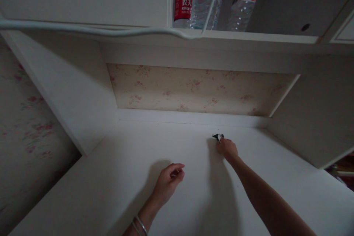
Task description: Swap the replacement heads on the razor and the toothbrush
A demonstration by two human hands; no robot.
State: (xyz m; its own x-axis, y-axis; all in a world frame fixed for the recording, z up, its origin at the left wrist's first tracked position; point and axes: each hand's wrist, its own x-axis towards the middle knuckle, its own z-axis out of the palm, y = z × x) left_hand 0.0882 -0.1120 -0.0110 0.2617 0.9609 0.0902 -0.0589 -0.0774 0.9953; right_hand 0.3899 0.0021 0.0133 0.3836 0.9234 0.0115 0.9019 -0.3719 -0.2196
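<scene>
My right hand (228, 148) reaches far over the white desk top (132, 155), its fingers closed on a small black-and-white object (218, 137). The object has a dark T-shaped end and a dark round part; its kind is too small to make out. My left hand (168, 179) hovers nearer to me and to the left, fingers curved, with a gap between thumb and fingertips. Nothing shows in it. Two silver bangles (141, 225) circle the left wrist.
Low overhead runs a white cabinet (155, 11) with bottles on its open shelf, among them a red-labelled bottle (183, 2). A white cable (110, 31) hangs along its front edge. Side panels (66, 81) flank the desk, with floral wallpaper (179, 88) behind.
</scene>
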